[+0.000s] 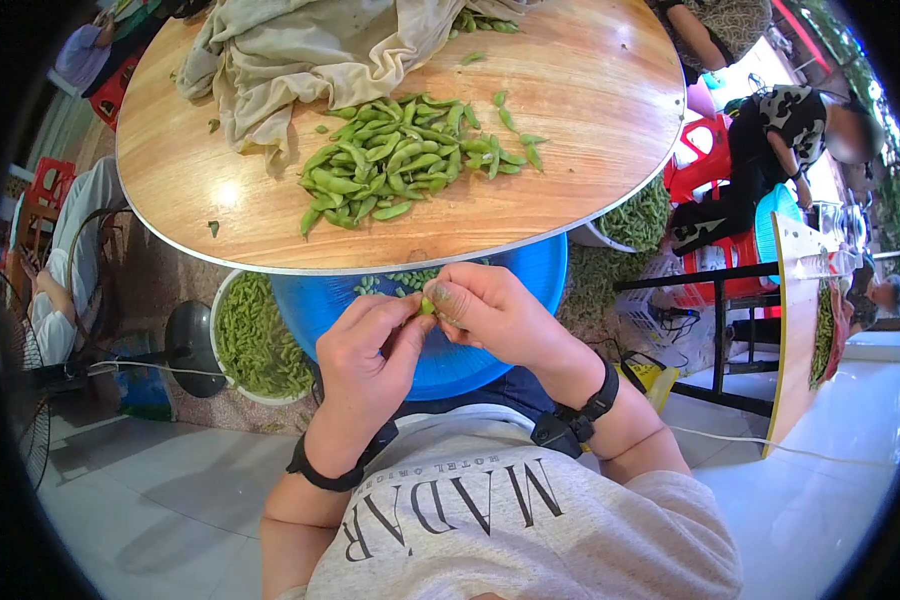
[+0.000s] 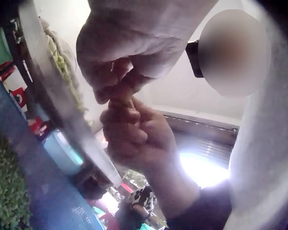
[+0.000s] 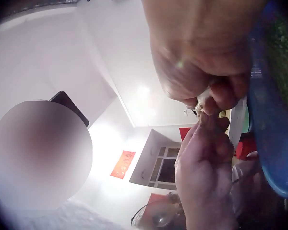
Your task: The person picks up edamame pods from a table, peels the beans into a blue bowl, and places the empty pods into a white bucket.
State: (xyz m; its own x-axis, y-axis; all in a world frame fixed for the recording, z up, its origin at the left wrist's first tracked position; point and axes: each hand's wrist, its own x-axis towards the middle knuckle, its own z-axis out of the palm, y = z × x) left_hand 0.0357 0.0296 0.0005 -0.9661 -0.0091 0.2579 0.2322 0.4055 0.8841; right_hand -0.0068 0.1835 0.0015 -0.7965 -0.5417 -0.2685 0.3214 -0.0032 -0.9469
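Observation:
Both hands meet above a blue basin [image 1: 490, 375] at the table's near edge. The left hand [image 1: 365, 345] and the right hand [image 1: 500, 315] pinch one small green pod [image 1: 428, 305] between thumbs and fingertips. In the left wrist view the left hand [image 2: 139, 43] is uppermost and its fingertips meet those of the right hand [image 2: 144, 139]. The right wrist view has the right hand [image 3: 201, 57] above the left hand [image 3: 204, 167], with the pod mostly hidden by fingers. Shelled beans [image 1: 410, 278] lie in the basin.
A pile of pods [image 1: 380, 160] and a crumpled cloth [image 1: 310, 50] lie on the wooden table [image 1: 570, 120]. A tub of pods [image 1: 260, 340] stands left of the basin, another [image 1: 635, 220] to the right. People sit at both sides; a fan [image 1: 30, 350] is far left.

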